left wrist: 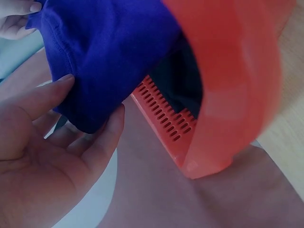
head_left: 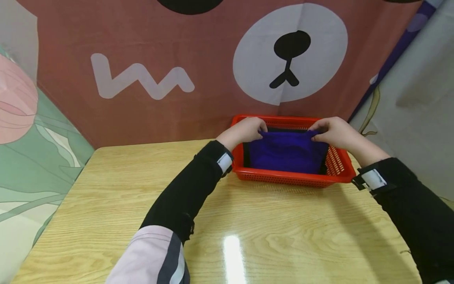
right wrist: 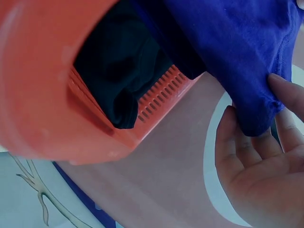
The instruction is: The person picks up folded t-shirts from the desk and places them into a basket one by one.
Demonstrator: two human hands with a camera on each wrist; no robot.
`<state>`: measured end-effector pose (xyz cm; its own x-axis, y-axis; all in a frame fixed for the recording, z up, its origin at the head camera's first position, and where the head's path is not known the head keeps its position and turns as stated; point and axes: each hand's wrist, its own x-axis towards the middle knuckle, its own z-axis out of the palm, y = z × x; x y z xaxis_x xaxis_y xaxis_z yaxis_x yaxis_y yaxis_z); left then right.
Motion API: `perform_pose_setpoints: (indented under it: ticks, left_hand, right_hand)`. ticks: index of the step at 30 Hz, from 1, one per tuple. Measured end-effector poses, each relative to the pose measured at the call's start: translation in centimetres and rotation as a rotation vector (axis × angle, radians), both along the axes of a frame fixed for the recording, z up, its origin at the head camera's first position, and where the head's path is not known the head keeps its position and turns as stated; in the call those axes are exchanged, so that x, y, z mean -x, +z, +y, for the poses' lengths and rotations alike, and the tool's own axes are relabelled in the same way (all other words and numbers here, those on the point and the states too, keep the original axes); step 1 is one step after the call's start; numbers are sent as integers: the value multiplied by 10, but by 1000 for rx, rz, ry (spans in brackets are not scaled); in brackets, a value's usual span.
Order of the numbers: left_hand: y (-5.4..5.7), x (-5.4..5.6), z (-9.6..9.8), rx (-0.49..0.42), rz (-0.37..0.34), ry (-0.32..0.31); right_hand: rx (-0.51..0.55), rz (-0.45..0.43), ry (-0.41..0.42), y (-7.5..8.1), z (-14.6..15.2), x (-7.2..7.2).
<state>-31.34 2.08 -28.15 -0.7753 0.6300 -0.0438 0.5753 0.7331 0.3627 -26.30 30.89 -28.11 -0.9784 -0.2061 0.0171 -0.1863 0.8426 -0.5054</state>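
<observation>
A purple-blue cloth with a stitched hem is stretched between both hands at the red plastic basket. My left hand pinches its left upper corner between thumb and fingers. At the opposite upper corner, my right hand holds the fabric the same way. In the left wrist view the thumb of the left hand lies on the hem. The right wrist view has the cloth hanging from the right hand. Dark folded fabric lies inside the basket, partly hidden by the cloth.
The basket stands at the back right of a wood-grain table, close to a brown hanging cloth with a bear face. A pale grey curtain hangs on the right. Green patterned fabric hangs on the left.
</observation>
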Motion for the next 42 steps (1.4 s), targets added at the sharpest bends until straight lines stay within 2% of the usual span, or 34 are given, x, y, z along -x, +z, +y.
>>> perform_pose_setpoints:
  ticks: [7,14,24,33,42]
  left_hand:
    - [-2,5,3,-20,-8,14]
    - [-1,10,8,-19,-2,29]
    - [0,12,13,-33,-18,57]
    - [1,16,15,-23,-28,83]
    - [0,18,18,-17,-39,63]
  right_hand:
    - [-4,-21,-5,-2,2,7]
    - [-23,-18,-8,2,3,12]
    - [-32,-33,-2,5,5,16]
    - [-23,-64,25,3,2,29]
    - [-54,-101,37,-1,5,39]
